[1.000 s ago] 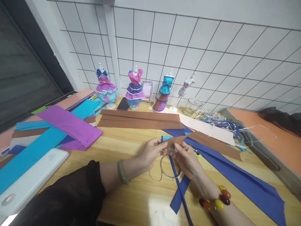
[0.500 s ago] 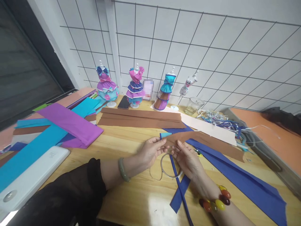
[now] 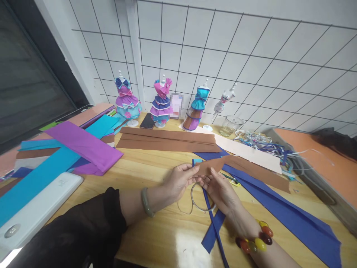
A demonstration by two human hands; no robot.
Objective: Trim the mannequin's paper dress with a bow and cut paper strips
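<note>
Both hands grip the near end of a long brown fabric strip (image 3: 259, 171), which trails off to the right over the table. My left hand (image 3: 181, 180) pinches its end between thumb and fingers. Close beside it, my right hand (image 3: 221, 188) holds the edge a little further along. Beneath the hands lie a round metal hoop (image 3: 193, 199) and a narrow blue strip (image 3: 216, 227). A wide blue fabric strip (image 3: 292, 212) stretches to the right, under the brown one. Yellow-handled scissors (image 3: 234, 181) lie partly hidden behind my right hand.
Another brown fabric piece (image 3: 167, 140) lies across the back. Several small dress forms (image 3: 160, 104) stand along the wall with a phone (image 3: 147, 121) and a glass jar (image 3: 231, 125). Folded purple cloth (image 3: 83, 147) and a white device (image 3: 41, 212) are at left; tangled ribbons (image 3: 256, 141) at right.
The held brown end has turned and lies flatter between my fingers. More of the scissors shows behind my right hand. Both hands stay in nearly the same place.
</note>
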